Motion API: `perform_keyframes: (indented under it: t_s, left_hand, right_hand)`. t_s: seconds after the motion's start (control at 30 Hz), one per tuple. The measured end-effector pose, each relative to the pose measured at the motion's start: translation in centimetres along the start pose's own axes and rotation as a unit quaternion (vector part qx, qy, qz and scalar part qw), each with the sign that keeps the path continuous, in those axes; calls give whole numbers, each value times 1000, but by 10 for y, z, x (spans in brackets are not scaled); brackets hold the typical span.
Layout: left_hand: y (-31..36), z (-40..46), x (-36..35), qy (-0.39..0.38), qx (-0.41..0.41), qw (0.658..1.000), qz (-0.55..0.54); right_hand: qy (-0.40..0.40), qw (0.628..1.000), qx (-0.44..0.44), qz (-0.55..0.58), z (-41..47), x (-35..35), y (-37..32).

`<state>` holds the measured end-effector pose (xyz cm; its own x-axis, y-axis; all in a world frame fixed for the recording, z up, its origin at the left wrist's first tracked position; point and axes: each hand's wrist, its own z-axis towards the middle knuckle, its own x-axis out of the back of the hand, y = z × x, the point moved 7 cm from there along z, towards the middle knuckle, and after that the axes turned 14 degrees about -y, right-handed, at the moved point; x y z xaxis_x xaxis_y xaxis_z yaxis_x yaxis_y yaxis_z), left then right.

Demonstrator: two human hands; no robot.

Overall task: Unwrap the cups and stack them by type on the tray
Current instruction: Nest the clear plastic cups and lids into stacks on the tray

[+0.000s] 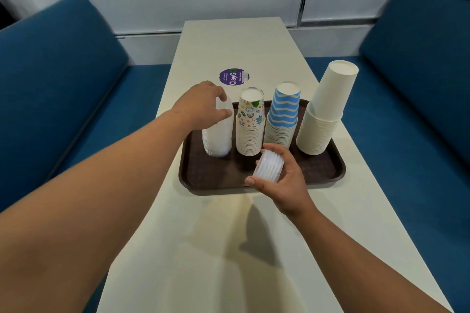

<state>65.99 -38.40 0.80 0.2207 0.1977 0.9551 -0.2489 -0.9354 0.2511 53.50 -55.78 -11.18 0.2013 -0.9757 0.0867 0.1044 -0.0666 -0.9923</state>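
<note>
Gripping the top of the clear plastic cup stack [217,132], left hand [201,104] has fingers and thumb curled round the uppermost cup; that stack stands upside down on the brown tray [328,173], directly under this grip. Right hand [284,180] hovers over the tray's near edge, thumb and fingers curled round a short stack of clear ribbed cups [268,165], held tilted on its side, off the tray surface.

Just right of the left grip: patterned cup stack [250,124], inverted, upright, close beside the clear stack; cannot tell if they touch. Beyond the right grip: blue-and-white striped cup stack [282,117], inverted, upright. Further right of the right grip: plain white cup stack [325,112], tallest, leaning slightly right, at the tray's right end. All four stacks sit in a row on the tray.

Tray lies on the pale counter [229,249]. Beyond the left grip, a round purple sticker [234,77] is stuck flat on the counter. Blue seat [50,71] left of the counter, another blue seat [419,46] right of it. Both forearms bare.
</note>
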Motion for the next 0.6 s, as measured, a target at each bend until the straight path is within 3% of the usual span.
perform_keyframes:
  t_s: [0.3,0.4,0.5,0.53,0.6]
  left_hand:
    - [-4,5,-13,-24,11,999,21]
    - [8,-8,-3,41,-2,999,26]
    - [27,-41,-2,121,-36,984,-128]
    - [30,-48,-13,96,-35,975,-198]
    - [38,-55,-54,-36,-20,944,-327]
  right_hand:
    - [-6,1000,-6,-5,-1,2,-1]
    - [-5,1000,-3,-12,-1,2,-2]
    - [11,1000,16,-19,0,3,-7]
    - [16,999,28,-19,2,3,-9]
    - [22,998,51,-10,5,3,-10]
